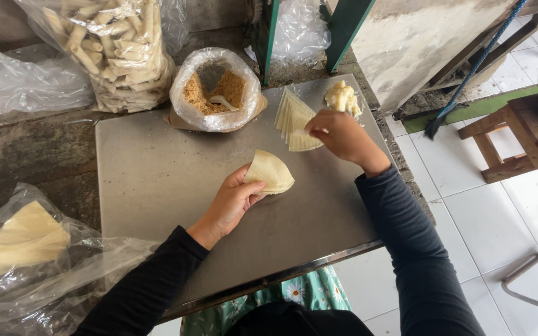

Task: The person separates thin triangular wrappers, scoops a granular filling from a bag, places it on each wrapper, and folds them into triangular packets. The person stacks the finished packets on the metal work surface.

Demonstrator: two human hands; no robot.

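The left hand (231, 202) pinches a folded wrapper (270, 172), its point toward the crumb bag (217, 90); the right hand (337, 134) grips the wrapper stack (292, 121) beside that bag.

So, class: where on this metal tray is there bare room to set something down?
The tray is bare left of the left hand, and along its near edge between the sleeves. The far side is crowded: crumb bag, wrapper stack, paste lump, right hand.
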